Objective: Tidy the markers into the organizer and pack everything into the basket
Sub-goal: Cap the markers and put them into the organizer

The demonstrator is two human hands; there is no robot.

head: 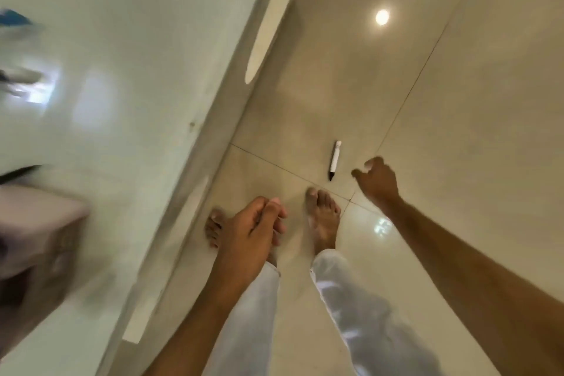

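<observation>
A white marker with a black cap [334, 160] lies on the tiled floor, just ahead of my bare feet. My right hand [377, 181] reaches down toward it, fingers loosely curled and apart, a short way to the marker's right and not touching it. My left hand [254, 227] hangs over my left foot, fingers loosely curled, holding nothing. On the white table at left, a blurred brown basket or box [36, 241] sits at the near edge. Blurred blue and dark shapes, maybe markers [13, 18], lie at the far left.
The white table [146, 76] fills the left half, its edge running diagonally. White table legs [271, 24] stand below the edge. Beige glossy floor tiles [457, 101] spread to the right with a lamp reflection. My feet [323, 217] and white trousers are under me.
</observation>
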